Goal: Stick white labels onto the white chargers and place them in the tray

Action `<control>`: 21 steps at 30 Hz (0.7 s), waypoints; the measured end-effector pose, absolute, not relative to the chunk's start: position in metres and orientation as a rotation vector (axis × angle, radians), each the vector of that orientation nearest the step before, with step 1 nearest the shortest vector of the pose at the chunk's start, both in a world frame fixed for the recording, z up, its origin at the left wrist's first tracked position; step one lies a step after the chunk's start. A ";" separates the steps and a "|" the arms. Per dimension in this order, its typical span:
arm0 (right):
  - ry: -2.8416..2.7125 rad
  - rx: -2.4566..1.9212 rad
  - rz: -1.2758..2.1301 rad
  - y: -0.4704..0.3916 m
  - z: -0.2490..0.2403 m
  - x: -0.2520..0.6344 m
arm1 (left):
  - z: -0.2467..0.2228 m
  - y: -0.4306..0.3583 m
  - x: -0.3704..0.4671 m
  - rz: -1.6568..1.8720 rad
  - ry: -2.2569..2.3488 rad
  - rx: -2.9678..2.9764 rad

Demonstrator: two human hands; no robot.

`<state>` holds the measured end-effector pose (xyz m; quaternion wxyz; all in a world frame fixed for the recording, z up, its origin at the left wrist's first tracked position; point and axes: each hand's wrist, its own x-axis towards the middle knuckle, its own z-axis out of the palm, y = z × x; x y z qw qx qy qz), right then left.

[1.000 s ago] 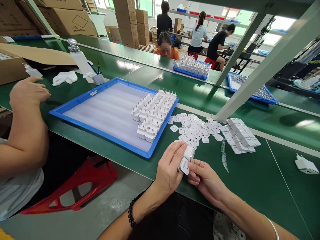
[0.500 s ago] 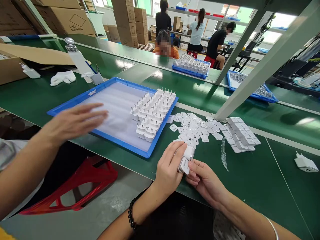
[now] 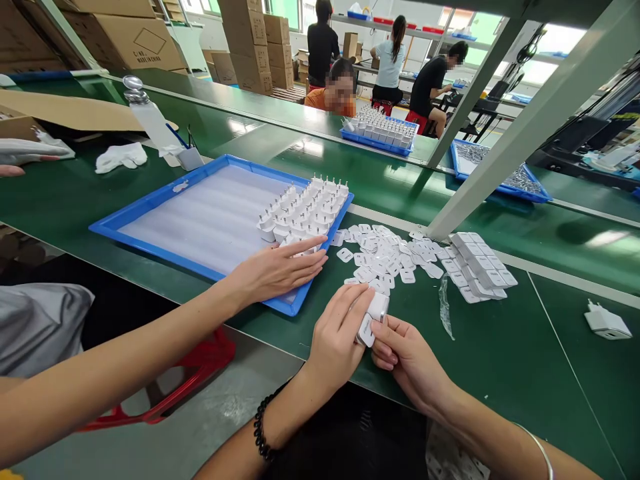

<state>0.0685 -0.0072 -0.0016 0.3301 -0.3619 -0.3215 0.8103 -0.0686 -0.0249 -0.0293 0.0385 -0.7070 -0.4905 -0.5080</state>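
My left hand (image 3: 340, 327) is wrapped round a small stack of white printed face plates (image 3: 378, 305), whose sides look silvery grey. My right hand (image 3: 407, 353) pinches the lower edge of a white face plate (image 3: 367, 331) at this stack between thumb and fingers. Just beyond my hands lies a loose pile of white face plates (image 3: 383, 253). Stacked blocks of similar white plates (image 3: 483, 267) stand to the right of it. A neighbour's hand (image 3: 285, 267) reaches over white plug chargers (image 3: 305, 210) in the blue tray (image 3: 195, 265).
A clear plastic strip (image 3: 445, 310) and a single white charger (image 3: 607, 322) lie on the green bench at right. A slanted metal post (image 3: 505, 133) rises behind the plates. At left are a pump bottle (image 3: 145, 110), a white glove (image 3: 121, 157) and a cardboard box. Several people sit or stand beyond.
The neighbour's hand has moved right, onto the chargers at the tray's near corner. Another hand with white cloth has appeared at far left. My own hands have barely moved.
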 end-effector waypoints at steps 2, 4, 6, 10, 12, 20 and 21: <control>-0.865 -0.949 2.102 -0.007 -0.002 0.069 | -0.029 -0.025 -0.069 -1.568 -1.512 -2.169; -0.891 -0.954 2.080 -0.007 -0.002 0.068 | -0.029 -0.024 -0.069 -1.578 -1.518 -2.170; -0.917 -0.965 2.056 -0.007 -0.002 0.068 | -0.029 -0.023 -0.069 -1.585 -1.517 -2.170; -0.969 -0.992 1.999 -0.007 -0.003 0.068 | -0.029 -0.023 -0.069 -1.587 -1.521 -2.172; -0.990 -1.004 1.971 -0.007 -0.003 0.067 | -0.029 -0.023 -0.069 -1.587 -1.525 -2.175; -1.065 -1.040 1.892 -0.005 -0.003 0.067 | -0.027 -0.023 -0.069 -1.633 -1.574 -2.186; -1.070 -1.038 1.889 -0.005 -0.003 0.067 | -0.027 -0.023 -0.069 -1.652 -1.584 -2.193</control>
